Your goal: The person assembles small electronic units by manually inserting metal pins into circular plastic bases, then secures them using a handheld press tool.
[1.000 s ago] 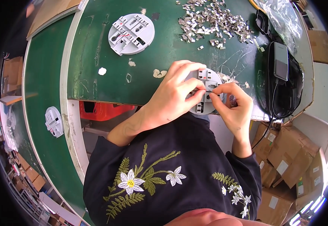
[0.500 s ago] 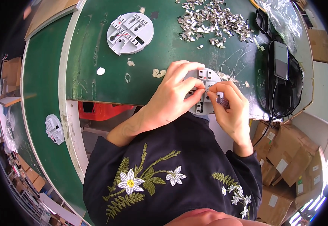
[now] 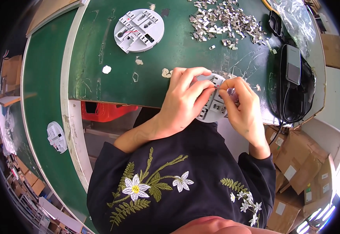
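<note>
A round light-grey plastic housing with slots and raised ribs lies at the table's front edge, under both hands. My left hand reaches over its left side, thumb and forefinger closed together near its upper part; whatever is between them is too small to make out. My right hand grips a small screwdriver with a clear purplish handle, mostly hidden by the fingers. Its tip cannot be seen. The fingertips of both hands almost meet above the housing.
A similar grey housing with a red wire lies farther back. Several small metal clips are heaped at the back. On the right, a power bank with a cable rests on a black case. Another round part lies on the left bench.
The housing has turned somewhat under my hands. The right hand and screwdriver have shifted up toward the housing's upper part; the handle now points differently. My left fingertips have moved slightly too.
</note>
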Action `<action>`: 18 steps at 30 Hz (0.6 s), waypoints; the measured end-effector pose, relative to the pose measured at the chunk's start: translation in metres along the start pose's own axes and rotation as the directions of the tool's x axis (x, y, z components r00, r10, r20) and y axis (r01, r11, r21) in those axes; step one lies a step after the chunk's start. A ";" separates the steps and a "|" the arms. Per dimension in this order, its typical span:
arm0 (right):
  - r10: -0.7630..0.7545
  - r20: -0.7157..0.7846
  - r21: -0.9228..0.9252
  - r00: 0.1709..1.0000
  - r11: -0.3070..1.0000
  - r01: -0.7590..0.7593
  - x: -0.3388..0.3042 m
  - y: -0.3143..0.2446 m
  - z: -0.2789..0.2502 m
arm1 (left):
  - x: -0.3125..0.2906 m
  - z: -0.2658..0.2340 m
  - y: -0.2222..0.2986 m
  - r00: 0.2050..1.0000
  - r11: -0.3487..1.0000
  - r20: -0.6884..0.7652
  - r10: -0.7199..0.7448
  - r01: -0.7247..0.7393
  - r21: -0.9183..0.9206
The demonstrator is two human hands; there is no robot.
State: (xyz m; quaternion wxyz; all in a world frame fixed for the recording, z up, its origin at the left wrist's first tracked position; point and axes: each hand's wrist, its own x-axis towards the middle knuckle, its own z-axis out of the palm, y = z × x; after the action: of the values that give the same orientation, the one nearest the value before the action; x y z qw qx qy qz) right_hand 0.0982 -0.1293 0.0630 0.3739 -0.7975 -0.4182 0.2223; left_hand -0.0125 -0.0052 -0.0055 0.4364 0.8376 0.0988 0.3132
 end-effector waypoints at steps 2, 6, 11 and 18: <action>0.031 -0.010 0.011 0.999 0.999 -0.031 0.000 -0.001 0.000 | 0.000 0.001 0.001 1.000 1.000 -0.018 -0.022 0.022 0.018; 0.012 0.007 0.033 1.000 0.999 -0.012 0.001 0.004 0.001 | 0.003 -0.001 0.000 0.998 0.998 -0.039 -0.054 0.053 -0.036; -0.052 0.085 -0.046 0.995 0.997 0.056 0.005 0.004 -0.002 | 0.003 -0.013 -0.001 0.995 0.991 0.052 -0.084 0.089 -0.103; -0.056 0.123 -0.093 0.991 0.993 0.068 0.007 0.005 -0.003 | 0.004 -0.013 0.000 0.993 0.989 0.067 -0.101 0.107 -0.098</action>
State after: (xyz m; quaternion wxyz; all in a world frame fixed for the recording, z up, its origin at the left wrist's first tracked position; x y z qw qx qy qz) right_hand 0.1062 -0.1266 0.0605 0.3159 -0.7865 -0.4747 0.2375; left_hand -0.0172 0.0049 0.0020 0.4972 0.8173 0.1128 0.2684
